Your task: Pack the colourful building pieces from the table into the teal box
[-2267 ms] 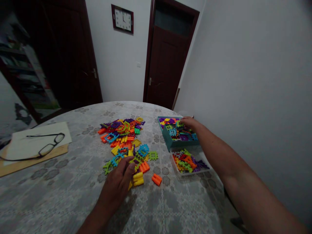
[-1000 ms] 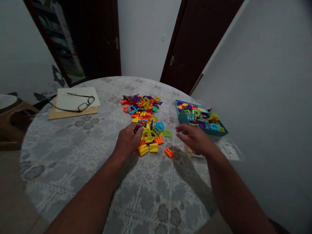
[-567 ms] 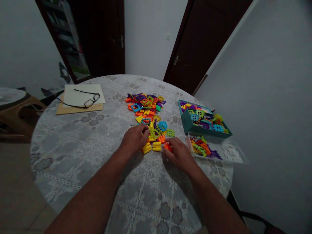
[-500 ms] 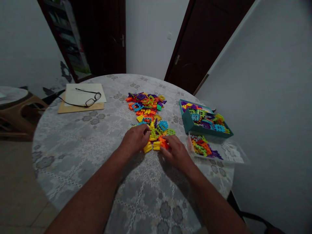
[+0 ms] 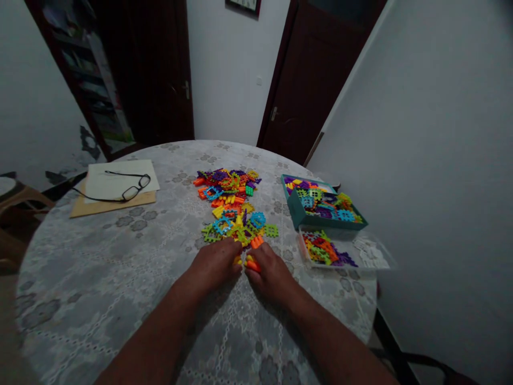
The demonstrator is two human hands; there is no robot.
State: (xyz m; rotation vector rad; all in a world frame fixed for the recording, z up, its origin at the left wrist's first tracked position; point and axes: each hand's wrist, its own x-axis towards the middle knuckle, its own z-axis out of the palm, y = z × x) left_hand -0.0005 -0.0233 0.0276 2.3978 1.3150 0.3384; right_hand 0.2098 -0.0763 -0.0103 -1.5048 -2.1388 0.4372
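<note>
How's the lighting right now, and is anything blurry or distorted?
Head view: dim light overall, soft shadows on the tablecloth by the left hand and right hand; head view: left door and right door splay outward toward the top, probably wide-angle distortion; head view: shelf at far left too dark and soft to read.

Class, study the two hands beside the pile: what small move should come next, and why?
Probably a gentle push forward by both: the left hand and right hand lie close together at the near edge of the pile, with yellow pieces and an orange piece between them, so these could be gathered against the rest.
</note>
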